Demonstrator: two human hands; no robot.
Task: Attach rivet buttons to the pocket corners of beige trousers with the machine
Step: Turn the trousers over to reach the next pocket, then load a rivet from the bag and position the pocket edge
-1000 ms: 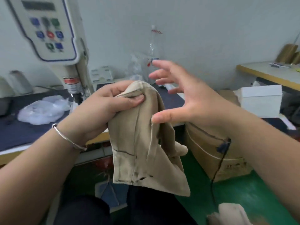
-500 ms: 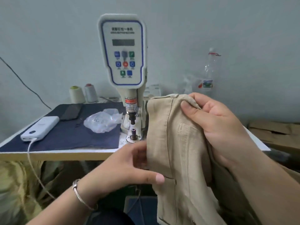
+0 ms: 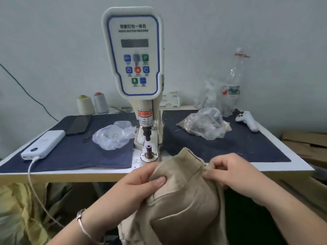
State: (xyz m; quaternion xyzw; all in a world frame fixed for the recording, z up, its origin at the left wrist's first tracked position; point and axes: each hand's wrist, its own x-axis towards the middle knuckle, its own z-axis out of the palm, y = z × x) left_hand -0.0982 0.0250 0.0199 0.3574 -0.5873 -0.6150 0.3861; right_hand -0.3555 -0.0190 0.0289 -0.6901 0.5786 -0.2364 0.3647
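Observation:
The beige trousers are bunched at the table's front edge, waistband up, a curved pocket seam showing. My left hand grips the cloth on its left side, thumb pressed on top. My right hand pinches the waistband edge on the right. The white button machine stands straight ahead with its control panel. Its punch hangs over the lower die post, just beyond the trousers' top edge. No rivet can be made out.
The table carries a dark blue mat, a white power bank with cable, a dark phone, plastic bags, thread cones, a bottle and a white controller. Cardboard boxes sit at right.
The view swung from the right back to the machine. The trousers came down from a raised hold to the table's front edge. My right hand went from open to pinching the waistband.

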